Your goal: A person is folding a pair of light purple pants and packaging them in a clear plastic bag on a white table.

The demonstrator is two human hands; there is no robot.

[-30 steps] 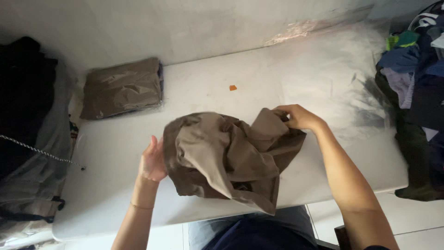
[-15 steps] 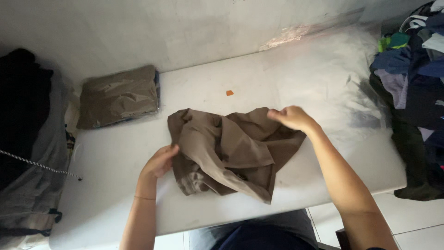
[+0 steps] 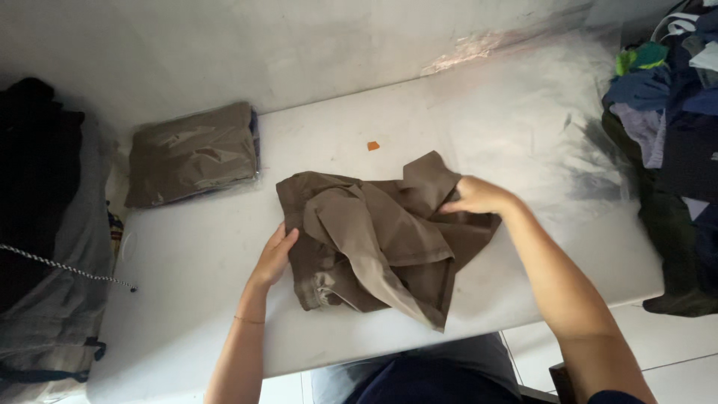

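Brown garment [image 3: 381, 239] bunched on the table [image 3: 523, 127]; left hand [image 3: 275, 256] grips its edge, right hand [image 3: 479, 197] pinches a fold. Loose cloth hanging over the table edge could slide off.

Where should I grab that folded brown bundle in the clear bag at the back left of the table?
Probably take the bagged brown bundle by its near long edge, coming from the front: it lies flat on the white table, that edge faces open tabletop, and its far side sits close to the wall.
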